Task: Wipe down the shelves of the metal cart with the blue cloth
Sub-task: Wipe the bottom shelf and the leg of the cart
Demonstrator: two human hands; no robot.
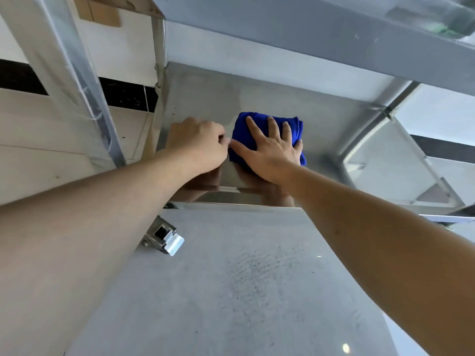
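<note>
The metal shelf (321, 116) of the cart carries a folded blue cloth (267, 132), which lies flat near its front edge (the steel there mirrors the arms). The right hand (272, 150) presses flat on the cloth; the left hand (198, 145) rests on the shelf just beside it.

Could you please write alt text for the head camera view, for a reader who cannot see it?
A person's right hand presses a folded blue cloth flat on a shelf of a metal cart. The left hand, fingers curled, rests on the shelf just beside the cloth, near a corner post. Another steel shelf hangs above.
</note>
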